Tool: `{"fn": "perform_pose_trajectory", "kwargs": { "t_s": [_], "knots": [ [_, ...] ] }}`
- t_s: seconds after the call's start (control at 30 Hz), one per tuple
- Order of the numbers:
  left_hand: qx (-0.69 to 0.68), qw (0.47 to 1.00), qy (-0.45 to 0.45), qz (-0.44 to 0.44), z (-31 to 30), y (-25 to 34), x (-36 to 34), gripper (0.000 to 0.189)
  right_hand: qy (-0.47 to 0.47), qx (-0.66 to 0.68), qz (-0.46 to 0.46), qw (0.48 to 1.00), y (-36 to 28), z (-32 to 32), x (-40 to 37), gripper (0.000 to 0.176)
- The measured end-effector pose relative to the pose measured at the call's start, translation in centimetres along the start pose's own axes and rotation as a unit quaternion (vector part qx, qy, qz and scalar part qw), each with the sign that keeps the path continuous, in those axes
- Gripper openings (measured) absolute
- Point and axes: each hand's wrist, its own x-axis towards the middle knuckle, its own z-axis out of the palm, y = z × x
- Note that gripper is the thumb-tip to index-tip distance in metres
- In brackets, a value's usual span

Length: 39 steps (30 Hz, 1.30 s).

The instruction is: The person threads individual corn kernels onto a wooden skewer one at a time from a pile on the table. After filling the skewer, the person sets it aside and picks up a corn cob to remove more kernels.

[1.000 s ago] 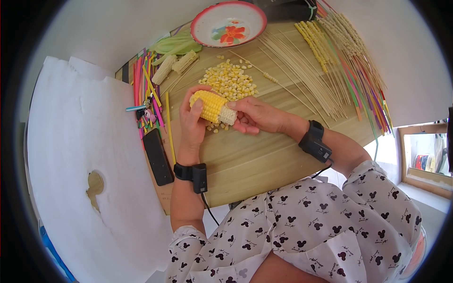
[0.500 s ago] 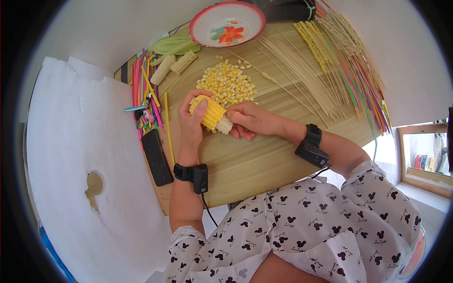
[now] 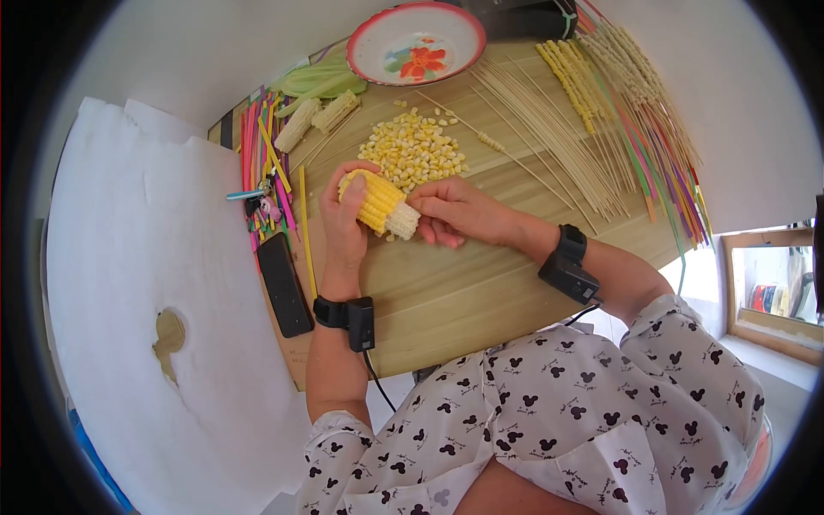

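My left hand point(image 3: 346, 225) is wrapped round a partly stripped ear of corn point(image 3: 375, 202), thumb along its top. Yellow kernels cover the upper part of the ear; its lower right end is bare white cob. My right hand point(image 3: 463, 210) is closed at the edge of the kernel rows, thumb and forefinger together against the ear. Whatever lies between those fingertips is hidden. Just beyond both hands is a heap of loose corn kernels point(image 3: 412, 146). A thin skewer point(image 3: 490, 142) with some kernels threaded on it lies right of the heap.
Two bare cobs point(image 3: 298, 126) and green husk point(image 3: 318, 81) lie at the back left, near colored strips point(image 3: 251, 146) and a phone point(image 3: 285, 283). A red-rimmed enamel basin point(image 3: 373, 39) stands at the back. Plain skewers point(image 3: 541, 112) and kernel-threaded skewers point(image 3: 571, 81) lie right.
The ear has shifted slightly up and left in my left hand, and more of its bare cob shows. My right hand has moved a little up and left.
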Motion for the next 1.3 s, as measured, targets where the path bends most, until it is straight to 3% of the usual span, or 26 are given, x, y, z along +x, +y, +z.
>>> {"fn": "perform_pose_trajectory", "kwargs": {
  "t_s": [0.13, 0.23, 0.33, 0.53, 0.87, 0.97, 1.03, 1.07, 1.13, 1.27, 1.3],
  "knots": [
    [-0.068, 0.997, 0.013, -0.015, -0.4, 0.1, 0.1, 0.032, 0.004, 0.028, 0.0, 1.0, 0.2, 0.0, 0.2, 0.021],
    [-0.017, 1.0, 0.005, 0.003, -1.4, -0.8, 0.4, 0.042, 0.009, 0.041, -0.004, 0.999, 0.1, 0.0, 0.2, 0.019],
    [-0.027, 1.0, 0.009, -0.004, -1.3, -0.7, 0.4, 0.041, 0.013, 0.046, -0.004, 0.999, 0.2, 0.1, 0.2, 0.02],
    [-0.06, 0.998, 0.017, 0.004, -0.2, 0.1, 0.1, 0.024, 0.03, 0.039, -0.022, 0.999, -0.2, 0.5, 0.0, 0.027],
    [0.031, 0.999, 0.021, 0.001, -0.7, -0.7, 0.1, 0.028, 0.044, -0.006, -0.021, 0.999, -0.8, 1.0, -0.3, 0.045],
    [0.066, 0.996, 0.054, 0.04, -0.6, -0.7, 0.1, 0.027, 0.052, -0.014, -0.03, 0.998, -0.5, 1.1, -0.2, 0.052],
    [0.069, 0.98, 0.187, -0.018, -0.2, 0.2, 0.0, 0.027, 0.054, -0.021, -0.043, 0.997, -0.5, 1.1, -0.3, 0.057],
    [0.069, 0.98, 0.186, -0.016, -0.4, 0.1, 0.2, 0.027, 0.049, -0.023, -0.038, 0.998, -0.7, 1.2, -0.3, 0.058],
    [0.013, 0.975, 0.213, 0.059, -1.4, -0.4, 0.9, 0.026, 0.043, -0.027, -0.035, 0.998, -0.9, 1.3, -0.4, 0.059],
    [0.078, 0.953, 0.27, 0.116, -2.4, -1.5, 1.7, 0.031, 0.024, -0.026, -0.032, 0.999, -0.1, 0.9, 0.0, 0.04],
    [0.189, 0.938, 0.266, 0.116, -2.6, -1.5, 1.6, 0.033, 0.003, -0.037, -0.026, 0.999, 0.1, 0.8, 0.1, 0.033]
  ]
}}
